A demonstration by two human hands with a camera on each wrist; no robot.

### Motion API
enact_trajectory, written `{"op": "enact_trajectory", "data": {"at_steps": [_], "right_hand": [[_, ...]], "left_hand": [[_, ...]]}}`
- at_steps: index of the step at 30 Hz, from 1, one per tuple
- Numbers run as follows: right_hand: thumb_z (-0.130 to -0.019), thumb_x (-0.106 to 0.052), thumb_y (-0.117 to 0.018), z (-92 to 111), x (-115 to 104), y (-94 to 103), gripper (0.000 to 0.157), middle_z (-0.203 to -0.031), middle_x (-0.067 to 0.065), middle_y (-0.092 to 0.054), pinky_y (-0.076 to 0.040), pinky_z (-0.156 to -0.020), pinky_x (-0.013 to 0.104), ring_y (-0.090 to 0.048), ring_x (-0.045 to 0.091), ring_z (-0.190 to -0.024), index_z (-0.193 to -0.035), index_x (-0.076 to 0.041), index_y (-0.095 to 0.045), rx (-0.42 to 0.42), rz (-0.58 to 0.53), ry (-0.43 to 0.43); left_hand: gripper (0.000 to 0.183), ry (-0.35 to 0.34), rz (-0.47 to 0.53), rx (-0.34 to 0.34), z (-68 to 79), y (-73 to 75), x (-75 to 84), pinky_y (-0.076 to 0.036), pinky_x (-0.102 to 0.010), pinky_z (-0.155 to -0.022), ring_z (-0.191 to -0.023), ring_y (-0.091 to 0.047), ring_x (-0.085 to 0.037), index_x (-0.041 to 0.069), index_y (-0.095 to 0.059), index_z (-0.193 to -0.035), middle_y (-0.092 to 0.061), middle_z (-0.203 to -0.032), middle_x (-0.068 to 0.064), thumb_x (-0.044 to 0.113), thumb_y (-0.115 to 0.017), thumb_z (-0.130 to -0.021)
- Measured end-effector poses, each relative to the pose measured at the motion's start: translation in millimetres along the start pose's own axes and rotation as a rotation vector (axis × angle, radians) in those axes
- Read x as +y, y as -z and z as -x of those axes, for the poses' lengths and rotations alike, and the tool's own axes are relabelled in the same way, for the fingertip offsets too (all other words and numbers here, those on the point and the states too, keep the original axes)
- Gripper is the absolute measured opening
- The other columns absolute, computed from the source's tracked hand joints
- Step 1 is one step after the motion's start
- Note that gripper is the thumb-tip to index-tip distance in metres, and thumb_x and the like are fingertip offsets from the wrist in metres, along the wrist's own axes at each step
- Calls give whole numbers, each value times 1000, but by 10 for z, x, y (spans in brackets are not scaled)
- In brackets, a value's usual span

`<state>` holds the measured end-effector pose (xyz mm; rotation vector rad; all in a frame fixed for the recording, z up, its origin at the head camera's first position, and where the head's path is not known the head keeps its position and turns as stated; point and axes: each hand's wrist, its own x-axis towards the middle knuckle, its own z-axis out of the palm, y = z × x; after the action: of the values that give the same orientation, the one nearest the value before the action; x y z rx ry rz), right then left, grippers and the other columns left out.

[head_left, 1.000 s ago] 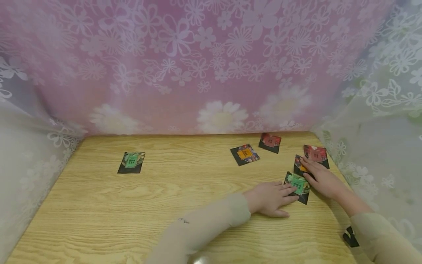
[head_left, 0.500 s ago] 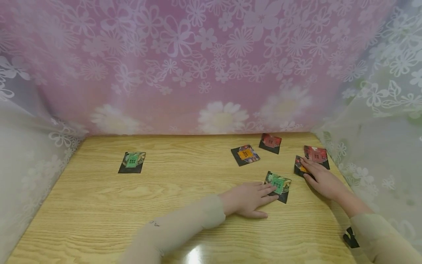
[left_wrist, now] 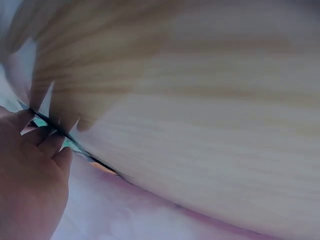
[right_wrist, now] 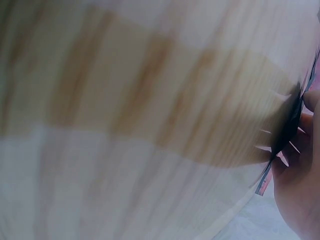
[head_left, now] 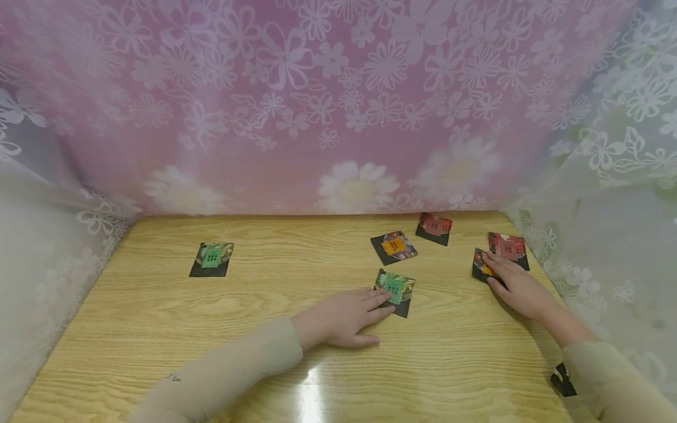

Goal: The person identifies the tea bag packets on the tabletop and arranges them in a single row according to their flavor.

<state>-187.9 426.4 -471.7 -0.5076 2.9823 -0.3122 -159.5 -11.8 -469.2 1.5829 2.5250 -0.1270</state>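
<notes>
In the head view, my left hand (head_left: 349,317) lies flat with straight fingers, its fingertips pressing on a green and black packet (head_left: 395,294) on the wooden table. My right hand (head_left: 520,288) rests its extended fingers on an orange and black packet (head_left: 480,270), covering part of it. Just beyond those fingers lies a red and black packet (head_left: 509,249). The left wrist view has the left hand (left_wrist: 37,165) touching the thin packet at the left edge. At the right edge of the right wrist view, the right hand (right_wrist: 297,165) touches a dark packet (right_wrist: 287,122).
Another green packet (head_left: 211,258) lies far to the left on the table (head_left: 238,317). An orange packet (head_left: 394,247) and a red packet (head_left: 435,228) lie near the back. A black item (head_left: 562,380) sits by the right sleeve. Floral curtains (head_left: 338,117) enclose the back and sides.
My left hand has slid left across the table, and the green packet under its fingertips has moved along, away from the right hand. The right hand has stayed on the orange packet.
</notes>
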Motion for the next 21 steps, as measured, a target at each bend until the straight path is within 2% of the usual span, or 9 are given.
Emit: {"op": "enact_trajectory", "data": {"at_steps": [8, 21], "right_hand": [[-112, -25, -55, -5, -5, -1, 63, -166, 36, -32, -32, -117, 77, -32, 61, -149, -162, 8, -34, -2, -13, 1], [-112, -24, -55, -8, -18, 13, 63, -166, 37, -32, -32, -116, 78, -32, 61, -148, -162, 8, -34, -5, -11, -2]], "left_hand": [[73, 97, 72, 7, 504, -73, -218, -21, -37, -137, -167, -17, -23, 21, -20, -172, -10, -181, -4, 60, -34, -112], [74, 250, 163, 66, 1114, -190, -550, -26, -47, -135, -165, -23, -31, 17, -24, -171, -17, -179, -10, 57, -41, -111]]}}
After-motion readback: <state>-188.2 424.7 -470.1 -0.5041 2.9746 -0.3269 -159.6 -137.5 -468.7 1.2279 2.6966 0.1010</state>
